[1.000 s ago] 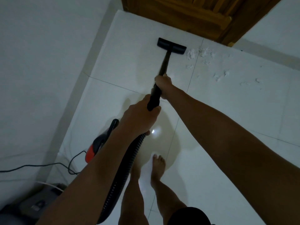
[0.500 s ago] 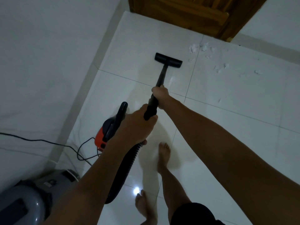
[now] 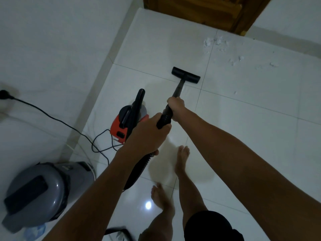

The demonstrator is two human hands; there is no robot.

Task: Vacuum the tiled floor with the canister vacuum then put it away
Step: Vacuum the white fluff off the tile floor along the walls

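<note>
Both hands hold the black vacuum wand [image 3: 178, 90]. My right hand [image 3: 176, 108] grips the tube further down, and my left hand [image 3: 149, 134] grips its upper end where the ribbed black hose [image 3: 137, 173] joins. The flat black floor head [image 3: 185, 75] rests on the white tiled floor [image 3: 243, 119], on a tile joint. The red and black canister vacuum [image 3: 127, 119] stands on the floor just left of my hands. White crumbs and fluff [image 3: 215, 43] lie beyond the head, near the door.
A wooden door [image 3: 205, 9] closes the far side. White walls run along the left [image 3: 52, 49]. A black power cord [image 3: 69, 126] trails from a wall plug [image 3: 4, 94] to the canister. A grey lidded bin [image 3: 41, 192] stands at lower left. My bare feet [image 3: 181, 159] are below the hands.
The floor head has been drawn back towards me, away from the door and the white debris. I have stepped backwards, and the canister and grey bin have come further into view.
</note>
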